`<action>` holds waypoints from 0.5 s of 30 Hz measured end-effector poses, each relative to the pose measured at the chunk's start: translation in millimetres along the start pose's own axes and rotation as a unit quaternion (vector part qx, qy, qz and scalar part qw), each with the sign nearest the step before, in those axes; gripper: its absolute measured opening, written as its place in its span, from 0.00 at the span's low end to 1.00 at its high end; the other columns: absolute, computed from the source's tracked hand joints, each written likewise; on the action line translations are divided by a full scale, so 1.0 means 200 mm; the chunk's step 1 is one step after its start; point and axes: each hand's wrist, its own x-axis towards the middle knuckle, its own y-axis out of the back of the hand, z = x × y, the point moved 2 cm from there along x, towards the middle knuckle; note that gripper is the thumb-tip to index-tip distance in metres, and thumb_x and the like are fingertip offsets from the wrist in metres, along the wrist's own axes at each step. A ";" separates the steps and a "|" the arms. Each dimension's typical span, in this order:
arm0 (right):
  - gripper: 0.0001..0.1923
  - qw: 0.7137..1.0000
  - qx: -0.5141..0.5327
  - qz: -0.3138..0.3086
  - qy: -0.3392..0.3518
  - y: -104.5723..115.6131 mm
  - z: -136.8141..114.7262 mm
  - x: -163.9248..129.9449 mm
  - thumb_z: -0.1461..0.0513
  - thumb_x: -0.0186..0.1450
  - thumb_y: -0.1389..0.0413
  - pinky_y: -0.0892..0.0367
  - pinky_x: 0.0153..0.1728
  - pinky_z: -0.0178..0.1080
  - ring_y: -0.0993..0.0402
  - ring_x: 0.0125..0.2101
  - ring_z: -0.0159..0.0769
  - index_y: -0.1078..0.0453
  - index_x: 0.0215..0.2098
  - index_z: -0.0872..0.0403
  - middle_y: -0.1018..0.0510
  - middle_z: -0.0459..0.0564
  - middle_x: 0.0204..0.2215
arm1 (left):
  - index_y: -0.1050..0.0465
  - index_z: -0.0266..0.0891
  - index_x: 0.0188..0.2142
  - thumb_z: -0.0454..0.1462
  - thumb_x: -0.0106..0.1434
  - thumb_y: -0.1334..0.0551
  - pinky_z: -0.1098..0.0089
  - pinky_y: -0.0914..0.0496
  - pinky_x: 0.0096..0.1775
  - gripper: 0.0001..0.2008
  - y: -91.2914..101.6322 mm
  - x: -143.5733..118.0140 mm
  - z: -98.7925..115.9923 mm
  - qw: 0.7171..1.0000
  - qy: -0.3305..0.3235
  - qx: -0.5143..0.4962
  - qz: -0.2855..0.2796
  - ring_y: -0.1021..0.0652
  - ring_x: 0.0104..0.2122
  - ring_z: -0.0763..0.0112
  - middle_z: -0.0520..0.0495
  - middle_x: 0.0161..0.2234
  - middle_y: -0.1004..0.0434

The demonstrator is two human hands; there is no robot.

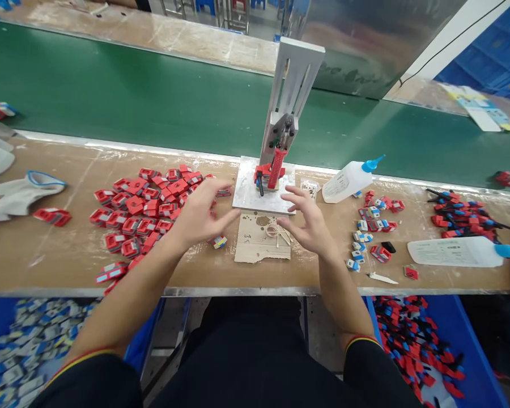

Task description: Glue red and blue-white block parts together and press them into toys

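Observation:
My left hand (204, 211) hovers open over the right side of a pile of red toy-like plastic parts (142, 207), fingers and thumb apart. On the other side my right hand (308, 221) is also open, its fingers spread near the metal base plate (246, 190). Between and beyond them stands a toggle press with a red handle (277, 169) on a slotted metal upright (295, 79). A red part with a black tip (261, 180) sits beneath the handle. In front of the plate lies a stained piece of cardboard (259, 243) with small sticks and a rubber band (276, 231).
A green conveyor belt (131, 90) runs behind the bench. Glue bottles (347, 182) and small blue-white parts (359, 248) lie on the right, with red-black assemblies (459, 215). A white glove (19, 195) rests left. Blue bins of parts (471, 351) stand below the bench.

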 end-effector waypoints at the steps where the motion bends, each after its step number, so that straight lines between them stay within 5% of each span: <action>1: 0.23 1.000 0.012 -0.020 -0.006 -0.02 0.02 0.05 0.51 0.70 0.37 0.19 0.50 0.50 0.27 0.63 0.48 0.29 0.62 0.43 0.29 0.56 0.66 | 0.28 0.41 0.59 0.40 0.62 0.28 0.48 0.26 0.61 0.26 -0.04 0.13 -0.01 1.000 0.002 -0.023 -0.013 0.21 0.57 0.51 0.40 0.55 0.22; 4: 0.27 0.996 0.058 -0.067 -0.031 -0.10 0.10 0.20 0.47 0.69 0.37 0.20 0.50 0.48 0.26 0.61 0.46 0.29 0.62 0.44 0.28 0.56 0.65 | 0.25 0.42 0.56 0.38 0.44 0.19 0.49 0.27 0.61 0.38 -0.17 0.44 -0.11 0.985 -0.005 -0.136 -0.109 0.23 0.59 0.46 0.38 0.59 0.24; 8: 0.27 0.984 0.134 -0.105 -0.045 -0.15 0.19 0.31 0.41 0.68 0.38 0.21 0.48 0.44 0.22 0.53 0.40 0.27 0.57 0.47 0.21 0.54 0.58 | 0.23 0.45 0.56 0.36 0.34 0.17 0.53 0.23 0.54 0.45 -0.28 0.55 -0.24 0.948 -0.014 -0.243 -0.206 0.24 0.61 0.44 0.36 0.63 0.26; 12: 0.24 0.983 0.158 -0.085 -0.027 -0.12 0.16 0.28 0.40 0.68 0.39 0.21 0.44 0.42 0.20 0.43 0.36 0.25 0.49 0.48 0.17 0.50 0.47 | 0.20 0.43 0.49 0.33 0.41 0.22 0.58 0.23 0.52 0.32 -0.37 0.51 -0.26 0.950 0.007 -0.267 -0.163 0.20 0.53 0.53 0.39 0.56 0.20; 15: 0.21 0.978 0.201 -0.049 0.027 -0.03 0.00 0.24 0.42 0.71 0.40 0.20 0.40 0.40 0.19 0.38 0.33 0.24 0.53 0.45 0.17 0.45 0.40 | 0.22 0.39 0.45 0.32 0.47 0.26 0.61 0.25 0.52 0.23 -0.45 0.50 -0.24 0.957 0.040 -0.270 -0.097 0.19 0.46 0.60 0.43 0.47 0.17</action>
